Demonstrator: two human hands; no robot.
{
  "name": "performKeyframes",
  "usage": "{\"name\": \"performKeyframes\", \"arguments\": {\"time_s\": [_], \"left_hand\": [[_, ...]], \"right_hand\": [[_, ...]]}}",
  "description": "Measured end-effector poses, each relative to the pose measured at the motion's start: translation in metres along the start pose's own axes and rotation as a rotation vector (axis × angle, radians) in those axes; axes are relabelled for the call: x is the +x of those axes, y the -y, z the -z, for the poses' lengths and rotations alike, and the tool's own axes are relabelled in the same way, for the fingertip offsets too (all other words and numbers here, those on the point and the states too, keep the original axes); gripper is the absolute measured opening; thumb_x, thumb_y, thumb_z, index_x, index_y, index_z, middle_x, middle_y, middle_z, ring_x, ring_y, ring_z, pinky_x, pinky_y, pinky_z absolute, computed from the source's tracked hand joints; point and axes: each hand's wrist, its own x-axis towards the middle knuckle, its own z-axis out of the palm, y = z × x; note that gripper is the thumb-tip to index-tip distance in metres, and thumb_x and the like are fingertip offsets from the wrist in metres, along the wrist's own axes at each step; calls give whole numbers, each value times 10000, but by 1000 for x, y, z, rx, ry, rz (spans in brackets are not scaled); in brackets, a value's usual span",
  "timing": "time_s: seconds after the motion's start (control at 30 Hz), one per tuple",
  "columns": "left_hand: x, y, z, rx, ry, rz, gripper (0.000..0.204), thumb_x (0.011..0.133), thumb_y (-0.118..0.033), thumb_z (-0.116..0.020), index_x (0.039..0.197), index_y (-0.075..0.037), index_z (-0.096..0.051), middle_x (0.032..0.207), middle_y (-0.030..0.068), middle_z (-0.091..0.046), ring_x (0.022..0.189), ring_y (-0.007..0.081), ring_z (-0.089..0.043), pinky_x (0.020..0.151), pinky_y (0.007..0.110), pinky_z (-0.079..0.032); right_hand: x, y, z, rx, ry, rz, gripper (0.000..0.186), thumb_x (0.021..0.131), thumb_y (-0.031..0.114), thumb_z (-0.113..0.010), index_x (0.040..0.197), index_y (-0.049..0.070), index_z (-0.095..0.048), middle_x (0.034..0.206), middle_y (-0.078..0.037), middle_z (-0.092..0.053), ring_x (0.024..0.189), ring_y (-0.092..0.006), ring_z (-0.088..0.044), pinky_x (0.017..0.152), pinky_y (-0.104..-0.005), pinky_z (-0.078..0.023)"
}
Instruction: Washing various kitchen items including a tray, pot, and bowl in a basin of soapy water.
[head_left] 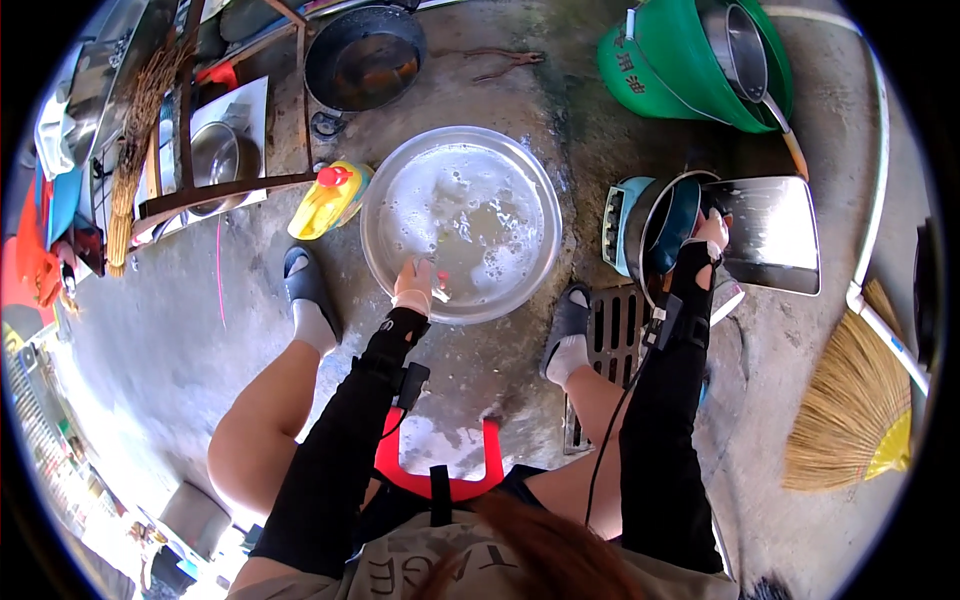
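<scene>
Watching remotely, I judge washing-up to be in hand: my left hand (413, 284) dips inside the metal basin's (371, 230) near rim, its grip hidden, while my right hand (712, 232) seems clamped on the teal pan (678, 222) right of the basin. Next calls for a steady hold. I count one basin, one teal pan and, left of the basin, one yellow bottle (325, 212).

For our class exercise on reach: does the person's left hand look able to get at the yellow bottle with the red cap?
Probably yes: the left hand is at the basin, the yellow bottle sits just outside it, and only the rim seems to lie between.
</scene>
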Motion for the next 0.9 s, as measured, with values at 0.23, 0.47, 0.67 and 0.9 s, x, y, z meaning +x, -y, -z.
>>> {"name": "performKeyframes", "arguments": {"time_s": [0.23,0.47,0.67,0.9], "left_hand": [[13,-18,32,118,-447,-541,283,779,39,-485,1009,-98,-577,862,130,-574,856,294,-575,767,352,-439],[35,-121,120,473,-753,-418,449,714,-32,-653,1129,-59,-482,1104,194,-427,954,350,-505,830,392,-428],[75,-118,182,906,-459,-158,401,654,-368,-740,930,-100,-626,923,106,-639,878,268,-624,766,378,-496],[86,-114,190,888,-662,-176,351,715,-367,-708,899,-81,-618,886,105,-634,836,268,-638,692,371,-515]], "right_hand": [[-87,-1,-35,-772,-178,583,459,778,248,-501,1090,-84,-553,1036,-281,-591,968,-383,-567,876,-381,-414],[-139,38,-16,-547,148,403,447,850,226,-499,1207,-41,-472,1142,-167,-547,1081,-253,-517,918,-298,-368],[-226,136,-41,-150,355,199,368,895,172,-456,1225,11,-468,1250,-81,-483,1140,-214,-490,939,-306,-332],[-257,147,-28,-164,542,83,404,913,194,-438,1260,-14,-431,1275,-96,-469,1138,-221,-491,947,-324,-334]]}}
